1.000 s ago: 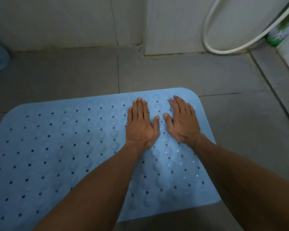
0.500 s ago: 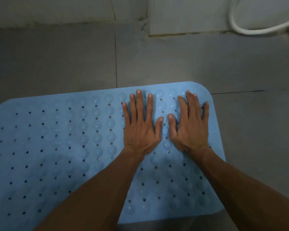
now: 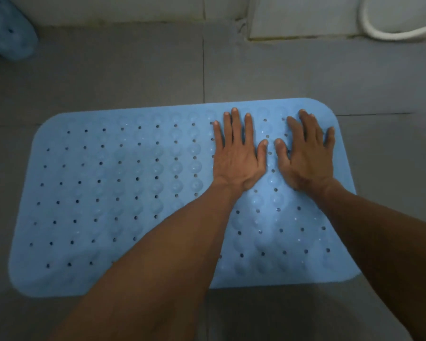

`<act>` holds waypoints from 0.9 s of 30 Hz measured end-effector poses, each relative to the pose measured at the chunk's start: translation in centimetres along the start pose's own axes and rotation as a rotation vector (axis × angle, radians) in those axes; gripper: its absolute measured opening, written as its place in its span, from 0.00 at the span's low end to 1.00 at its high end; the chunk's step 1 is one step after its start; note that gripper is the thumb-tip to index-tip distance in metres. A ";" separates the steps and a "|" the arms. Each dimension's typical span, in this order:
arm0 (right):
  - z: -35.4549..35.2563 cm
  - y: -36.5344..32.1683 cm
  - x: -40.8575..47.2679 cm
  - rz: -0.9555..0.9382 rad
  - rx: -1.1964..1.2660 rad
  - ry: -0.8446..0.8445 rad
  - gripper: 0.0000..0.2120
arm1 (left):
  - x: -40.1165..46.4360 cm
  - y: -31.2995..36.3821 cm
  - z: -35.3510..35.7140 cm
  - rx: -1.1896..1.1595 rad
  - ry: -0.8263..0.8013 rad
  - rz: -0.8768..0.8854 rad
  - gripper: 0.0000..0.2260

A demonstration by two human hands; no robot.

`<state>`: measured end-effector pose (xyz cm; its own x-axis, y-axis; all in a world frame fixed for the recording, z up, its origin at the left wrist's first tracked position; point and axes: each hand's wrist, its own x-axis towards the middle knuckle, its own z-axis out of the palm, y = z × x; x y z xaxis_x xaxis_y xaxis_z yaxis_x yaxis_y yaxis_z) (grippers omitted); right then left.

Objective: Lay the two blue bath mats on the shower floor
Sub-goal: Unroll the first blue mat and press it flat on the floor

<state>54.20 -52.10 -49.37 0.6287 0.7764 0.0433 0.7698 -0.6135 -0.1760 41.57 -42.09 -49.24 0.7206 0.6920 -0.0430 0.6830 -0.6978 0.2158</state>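
Mat (image 3: pixel 113 193): blue, rounded corners, rows of small holes and raised bumps. Lay flat on the grey tiled floor (image 3: pixel 108 77), long side running left to right, well short of the wall (image 3: pixel 108 8).

Left hand (image 3: pixel 239 158): lay palm down on the mat's right half, fingers straight and slightly spread, pointing toward the far edge. It gripped nothing; it pressed flat on the surface. Fingertips stopped just short of the far edge.

Right hand (image 3: pixel 308 158): lay palm down just beside the left, thumbs near each other but apart. Fingers straight and spread, gripping nothing. It sat close to the mat's far right corner, little finger near the right edge.

Both forearms crossed the mat's near edge from below. The mat lay wholly beneath both palms, most of its length extending left of them.

Second mat (image 3: pixel 5 30): blue, same holes, only partly in view at the upper left corner, bunched or rolled by the wall, well apart from both hands.

Hose (image 3: pixel 389 34): white, curved, at the upper right by the wall.
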 end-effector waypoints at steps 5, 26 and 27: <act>-0.3 -0.8 -0.3 -0.011 -0.040 0.046 0.31 | -2.9 -2.0 -2.0 -0.028 0.083 0.011 0.28; 5.8 -32.2 -13.0 -0.155 0.107 -0.102 0.33 | -18.3 -29.8 -4.7 0.020 0.182 -0.191 0.32; 6.1 -32.2 -12.9 -0.140 0.092 -0.102 0.33 | -18.2 -29.9 -4.5 0.008 0.171 -0.193 0.32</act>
<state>20.66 -41.53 -50.24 0.4981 0.8668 -0.0255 0.8327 -0.4863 -0.2648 7.51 -32.99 -50.53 0.5468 0.8331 0.0836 0.8072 -0.5511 0.2115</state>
